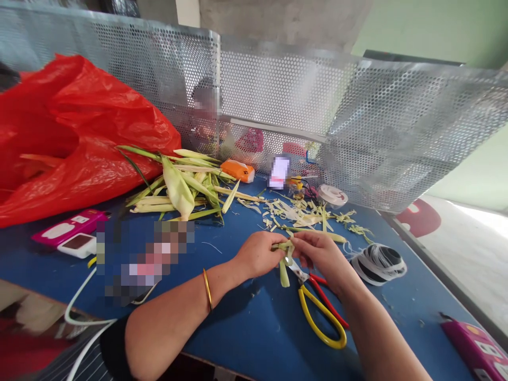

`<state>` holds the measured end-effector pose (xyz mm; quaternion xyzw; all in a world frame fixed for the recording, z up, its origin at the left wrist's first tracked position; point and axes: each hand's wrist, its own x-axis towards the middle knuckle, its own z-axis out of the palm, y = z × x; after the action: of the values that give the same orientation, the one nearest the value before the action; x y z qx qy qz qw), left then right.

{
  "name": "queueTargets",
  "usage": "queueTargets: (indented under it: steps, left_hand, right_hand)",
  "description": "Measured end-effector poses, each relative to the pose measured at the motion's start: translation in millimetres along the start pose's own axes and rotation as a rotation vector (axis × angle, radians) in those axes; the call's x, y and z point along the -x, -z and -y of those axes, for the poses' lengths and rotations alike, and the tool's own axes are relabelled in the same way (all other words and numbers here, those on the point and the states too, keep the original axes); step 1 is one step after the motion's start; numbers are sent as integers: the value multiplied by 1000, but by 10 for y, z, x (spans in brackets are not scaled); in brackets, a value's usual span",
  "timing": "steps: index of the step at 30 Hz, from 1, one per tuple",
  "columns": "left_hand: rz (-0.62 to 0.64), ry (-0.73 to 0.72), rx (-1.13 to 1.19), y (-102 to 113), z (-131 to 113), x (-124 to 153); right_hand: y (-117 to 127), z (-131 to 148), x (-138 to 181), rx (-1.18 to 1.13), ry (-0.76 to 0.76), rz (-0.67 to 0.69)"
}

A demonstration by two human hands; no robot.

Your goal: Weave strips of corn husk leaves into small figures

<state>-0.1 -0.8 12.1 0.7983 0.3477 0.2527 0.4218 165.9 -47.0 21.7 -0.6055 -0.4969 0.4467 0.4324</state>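
My left hand (260,255) pinches a pale green strip of corn husk (284,272), one end of which hangs down below the fingers. From the other side my right hand (316,253) is closed at the same strip, its thumb and forefinger meeting it near the top. Just beneath my right hand lie scissors (323,315) with one yellow and one red handle; their blade tips are partly hidden by the husk and fingers. Behind both hands, cut husk scraps (296,214) are scattered over the blue table (238,328).
A husk pile (186,185) lies beside a big red plastic bag (79,132). Around the table are a spool of clear line (379,263), a tape roll (332,195), an orange packet (238,171), a lit phone (279,172) and purple boxes (69,227). Perforated metal mesh (278,90) stands behind.
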Motion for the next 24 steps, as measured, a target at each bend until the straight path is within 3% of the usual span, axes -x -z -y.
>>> queueTargets:
  steps: [2, 5, 9, 12, 24]
  left_hand:
    - [33, 15, -36, 4, -18, 5]
    - [116, 53, -14, -8, -36, 12]
    - [283, 126, 284, -42, -35, 23]
    - [388, 169, 483, -53, -26, 27]
    - [402, 222, 520, 10, -16, -4]
  right_hand:
    - [1, -7, -8, 32, 12, -3]
    - [4, -40, -39, 100, 119, -111]
    - [8, -43, -63, 48, 157, -251]
    - [7, -7, -52, -21, 134, -284]
    - [-60, 6, -37, -132, 215, -217]
